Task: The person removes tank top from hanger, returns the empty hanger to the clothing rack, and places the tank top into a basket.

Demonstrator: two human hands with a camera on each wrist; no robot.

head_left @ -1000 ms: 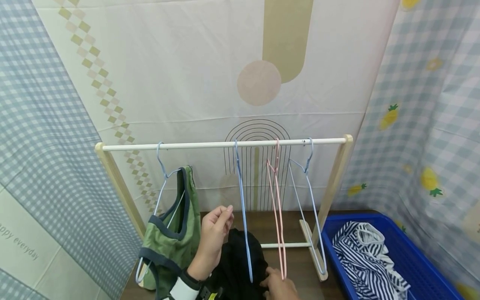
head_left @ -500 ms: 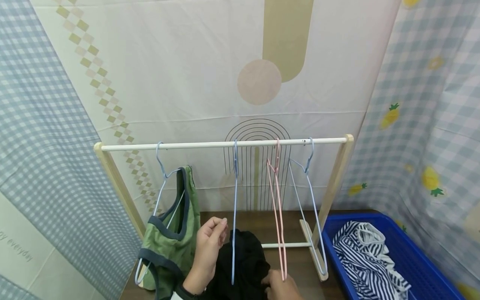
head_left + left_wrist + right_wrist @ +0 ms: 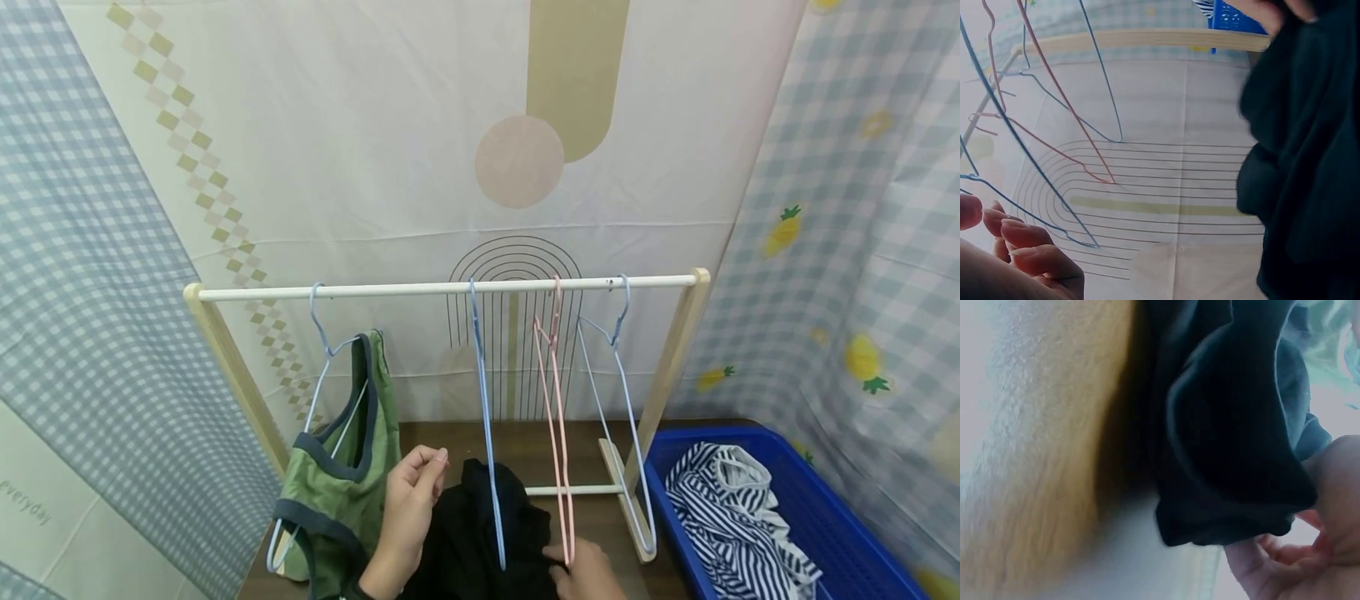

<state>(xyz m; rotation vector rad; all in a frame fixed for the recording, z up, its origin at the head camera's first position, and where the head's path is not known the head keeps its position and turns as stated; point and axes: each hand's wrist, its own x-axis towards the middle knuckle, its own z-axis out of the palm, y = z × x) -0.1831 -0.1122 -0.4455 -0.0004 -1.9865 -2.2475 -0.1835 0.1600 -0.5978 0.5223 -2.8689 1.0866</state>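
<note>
In the head view, a bunched black garment (image 3: 457, 546) is at the bottom middle, behind a blue wire hanger (image 3: 488, 433) on the rack. My right hand (image 3: 585, 571) pinches the garment's right edge; its folded opening shows in the right wrist view, with my thumb and fingers (image 3: 1244, 565) at the border. My left hand (image 3: 408, 504) is raised to the left of the blue hanger, above the garment's left side. Its fingers are loosely curled with nothing between them, and the left wrist view shows a gap between thumb and fingers (image 3: 1038, 256).
A rack with a white rail (image 3: 405, 290) also bears a green sleeveless top (image 3: 337, 496) on a hanger at left, a pink hanger (image 3: 559, 433) and another blue hanger (image 3: 622, 308) at right. A blue basket (image 3: 840, 517) holds a striped garment (image 3: 731, 517). Patterned curtains (image 3: 337, 125) enclose the rack.
My left hand has lowered slightly and moved left. My right hand has shifted right with the black garment's edge, spreading it. The middle blue hanger has swung left and back right.
</note>
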